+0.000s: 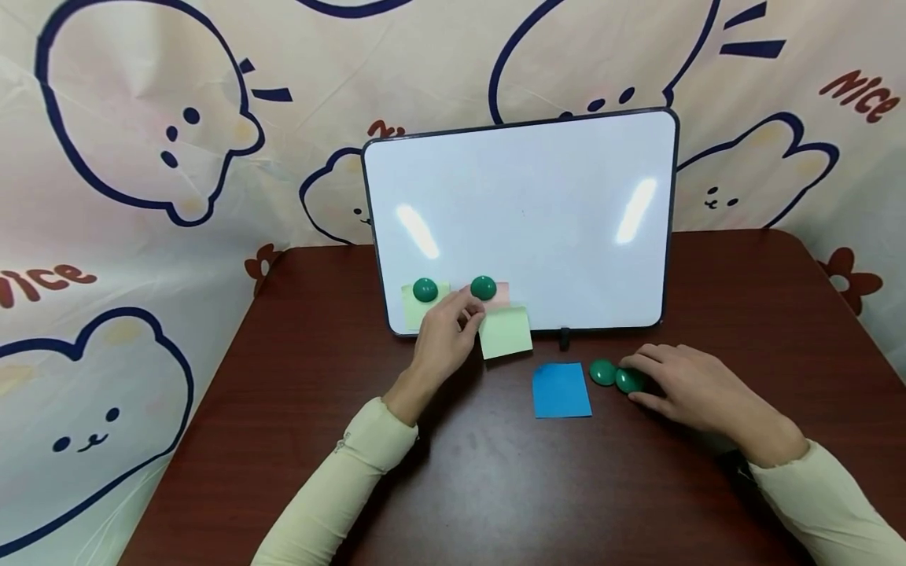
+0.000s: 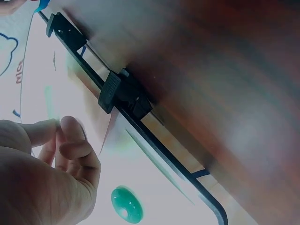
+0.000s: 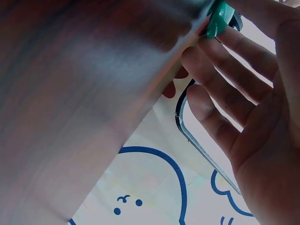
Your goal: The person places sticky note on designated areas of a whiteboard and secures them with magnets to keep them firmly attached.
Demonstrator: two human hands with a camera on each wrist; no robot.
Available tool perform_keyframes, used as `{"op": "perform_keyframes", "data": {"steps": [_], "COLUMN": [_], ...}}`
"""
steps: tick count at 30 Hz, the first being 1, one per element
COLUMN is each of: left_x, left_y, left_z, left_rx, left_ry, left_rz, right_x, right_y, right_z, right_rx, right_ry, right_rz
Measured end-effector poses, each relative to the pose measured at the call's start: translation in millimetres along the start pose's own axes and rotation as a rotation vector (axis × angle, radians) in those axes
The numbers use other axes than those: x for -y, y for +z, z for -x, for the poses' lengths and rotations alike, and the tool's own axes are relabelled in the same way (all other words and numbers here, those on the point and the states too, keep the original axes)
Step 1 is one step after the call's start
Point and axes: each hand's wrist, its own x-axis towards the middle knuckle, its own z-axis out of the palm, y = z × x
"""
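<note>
My left hand (image 1: pixel 444 328) pinches the upper left corner of a light green note (image 1: pixel 506 332), which overlaps the whiteboard's lower edge. In the left wrist view the thumb and fingertips of that hand (image 2: pixel 56 164) meet. Above it, green magnets (image 1: pixel 425 290) (image 1: pixel 484 288) sit on another light green note (image 1: pixel 414 314) and a pink note (image 1: pixel 501 293) on the whiteboard (image 1: pixel 538 220). On the table, my right hand (image 1: pixel 697 389) has thumb and forefinger around a green magnet (image 1: pixel 629 380), also in the right wrist view (image 3: pixel 219 19); a second magnet (image 1: pixel 602 373) lies beside it.
A blue note (image 1: pixel 561 391) lies on the brown table (image 1: pixel 481 487), left of the two loose magnets. Black clips (image 2: pixel 129 93) hold the board's lower edge in the left wrist view. A patterned cloth (image 1: pixel 297 141) hangs behind.
</note>
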Motion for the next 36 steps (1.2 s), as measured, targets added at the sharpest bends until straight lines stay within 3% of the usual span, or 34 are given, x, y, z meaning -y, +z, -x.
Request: {"op": "perform_keyframes", "data": {"steps": [11,36], "left_x": [-2.7,-10.8], "left_y": [2.4,22.7], "left_z": [-6.9,-22.7], "left_rx": [-0.021,-0.073], "left_ry": [-0.010,-0.001], "left_rz": [-0.017,-0.108], "right_x": [1,0], "right_y": [0,0], "right_z": [-0.4,-1.0], "right_rx": [0.004,0.048], "right_ry": [0.003,0.030], "right_rz": [0.004,-0.020]}}
